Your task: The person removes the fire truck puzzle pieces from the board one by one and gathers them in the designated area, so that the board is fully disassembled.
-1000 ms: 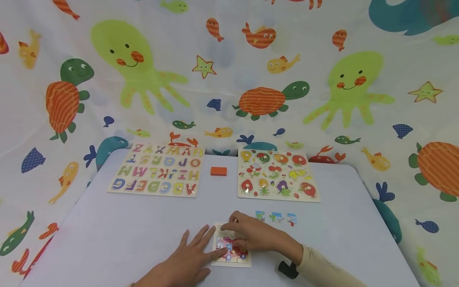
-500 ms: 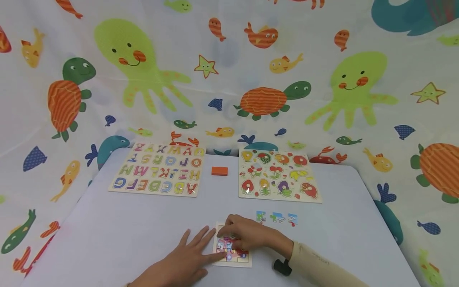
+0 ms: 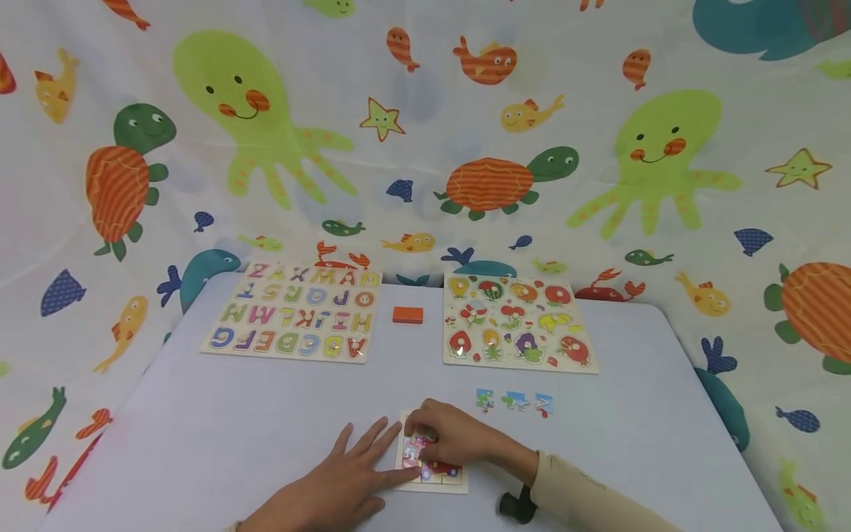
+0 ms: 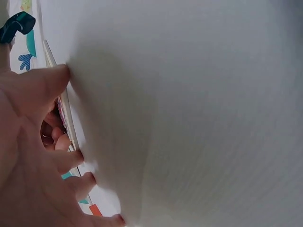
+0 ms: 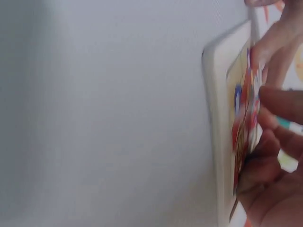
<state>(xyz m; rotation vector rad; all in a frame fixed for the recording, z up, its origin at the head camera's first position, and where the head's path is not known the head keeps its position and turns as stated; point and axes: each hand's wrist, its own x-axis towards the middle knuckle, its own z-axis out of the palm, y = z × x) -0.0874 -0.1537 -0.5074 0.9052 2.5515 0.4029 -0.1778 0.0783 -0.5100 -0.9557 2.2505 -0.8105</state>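
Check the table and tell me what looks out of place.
The letter board looks turned around: its nearest row runs A to G from right to left. Three loose puzzle pieces lie in a row off the small puzzle, but look set aside. I see nothing spilled.

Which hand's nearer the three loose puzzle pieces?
Right. The right hand is over the puzzle board, to the left and nearer side of the three loose puzzle pieces. The left hand is farther away, at the board's left side.
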